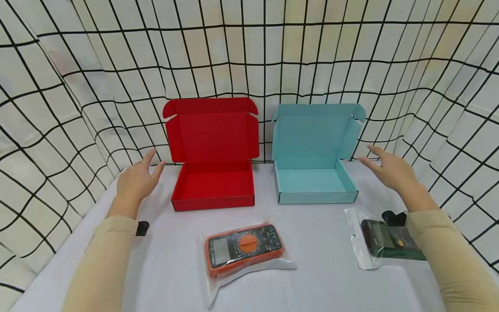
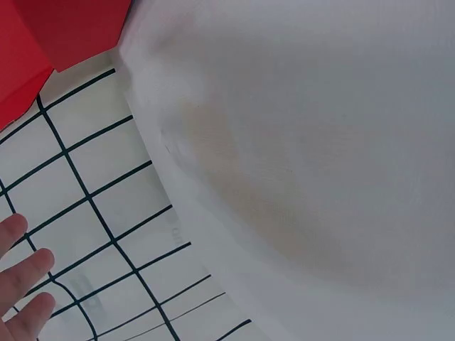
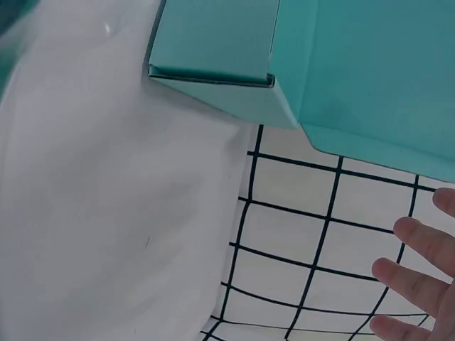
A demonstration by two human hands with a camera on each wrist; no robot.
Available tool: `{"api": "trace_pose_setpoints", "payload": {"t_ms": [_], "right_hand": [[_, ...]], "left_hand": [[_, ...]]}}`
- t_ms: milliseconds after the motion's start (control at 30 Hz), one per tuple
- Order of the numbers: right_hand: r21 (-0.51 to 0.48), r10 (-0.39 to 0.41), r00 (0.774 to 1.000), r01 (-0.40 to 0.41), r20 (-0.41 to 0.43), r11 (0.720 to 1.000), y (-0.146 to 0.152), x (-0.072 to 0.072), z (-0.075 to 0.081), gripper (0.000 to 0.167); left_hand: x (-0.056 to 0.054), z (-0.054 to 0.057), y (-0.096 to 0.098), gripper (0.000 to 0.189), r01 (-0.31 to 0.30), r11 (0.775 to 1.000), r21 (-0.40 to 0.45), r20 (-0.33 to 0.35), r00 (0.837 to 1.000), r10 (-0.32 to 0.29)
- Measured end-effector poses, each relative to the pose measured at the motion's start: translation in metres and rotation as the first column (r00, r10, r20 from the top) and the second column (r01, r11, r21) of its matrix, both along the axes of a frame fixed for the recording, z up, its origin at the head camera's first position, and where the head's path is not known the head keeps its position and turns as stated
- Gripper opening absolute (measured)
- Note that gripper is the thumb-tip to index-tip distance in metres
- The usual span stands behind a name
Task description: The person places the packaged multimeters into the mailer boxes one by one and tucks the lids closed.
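Note:
My left hand [image 1: 136, 183] hovers to the left of an open red box [image 1: 212, 203], its thumb and forefinger spread and nothing held. On the other side, my right hand [image 1: 393, 171] is held out beside an open teal box [image 1: 317, 198], also with spread fingers and no object in it. Both boxes have their lids raised at the back and show bare insides. An orange multimeter [image 1: 244, 249] in a clear plastic bag lies in front of them. Under my right forearm lies a dark green meter [image 1: 383, 238] in another clear bag, partly hidden by the sleeve.
A white cloth covers the table [image 1: 171, 268]. White fabric with a black grid [image 1: 265, 52] hangs behind it and along both sides, close to the raised lids and to both hands. A dark strap piece [image 1: 142, 228] shows at the left wrist.

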State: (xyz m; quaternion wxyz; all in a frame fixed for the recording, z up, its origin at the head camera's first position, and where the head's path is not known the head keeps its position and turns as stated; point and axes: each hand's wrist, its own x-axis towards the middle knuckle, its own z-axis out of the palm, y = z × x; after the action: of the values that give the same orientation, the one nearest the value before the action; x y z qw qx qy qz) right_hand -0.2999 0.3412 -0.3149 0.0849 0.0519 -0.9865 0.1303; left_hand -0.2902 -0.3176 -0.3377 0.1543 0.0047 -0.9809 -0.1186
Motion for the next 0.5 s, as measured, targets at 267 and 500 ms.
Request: {"api": "trace_pose_setpoints", "payload": {"t_ms": [267,500], "right_hand": [[-0.009,0.046,0.998,-0.047,-0.049,0.999,-0.009,0.009,0.004,0.078],[-0.027,0.102,0.991,-0.104,-0.084,0.994,-0.024,0.016,0.006,0.072]], "left_hand": [[0.003,0.001,0.001,0.066,0.009,1.000,-0.015,-0.008,1.000,-0.009],[0.004,0.001,0.005,0.065,0.043,0.999,0.020,-0.015,0.999,-0.043]]}}
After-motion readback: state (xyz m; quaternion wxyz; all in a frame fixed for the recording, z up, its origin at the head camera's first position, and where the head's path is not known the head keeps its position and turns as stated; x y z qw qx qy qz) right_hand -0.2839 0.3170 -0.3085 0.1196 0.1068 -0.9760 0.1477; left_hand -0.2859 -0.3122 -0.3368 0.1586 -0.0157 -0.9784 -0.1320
